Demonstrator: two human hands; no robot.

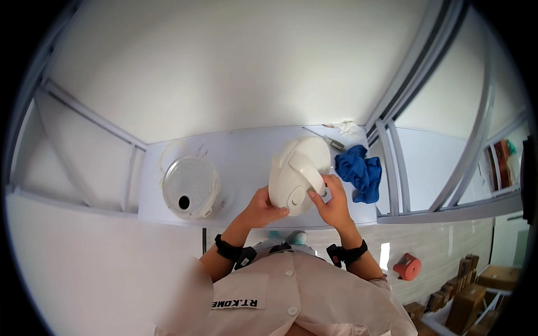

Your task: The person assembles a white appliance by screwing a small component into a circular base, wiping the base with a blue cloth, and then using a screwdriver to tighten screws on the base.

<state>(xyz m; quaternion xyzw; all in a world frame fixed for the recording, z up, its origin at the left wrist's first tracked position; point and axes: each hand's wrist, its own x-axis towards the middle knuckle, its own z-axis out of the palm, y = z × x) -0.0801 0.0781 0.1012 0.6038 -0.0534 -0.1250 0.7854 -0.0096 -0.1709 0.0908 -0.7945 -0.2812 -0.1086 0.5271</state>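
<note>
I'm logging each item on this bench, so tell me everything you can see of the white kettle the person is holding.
The white kettle is a rounded body of smooth, glossy plastic by its look, with a broad curved handle arching over its top. It sits tilted near the front edge of the pale table, between a round white appliance and a crumpled blue cloth. The left hand grips its lower side; the right hand holds it at the handle's base. Whether its lid is open cannot be told.

White kettle (pixel 297 173), tilted, handle up

Bare table (pixel 246 147) lies between the white cooker (pixel 190 186) and kettle (pixel 297 173); a blue cloth (pixel 360 171) crowds its right.
</note>
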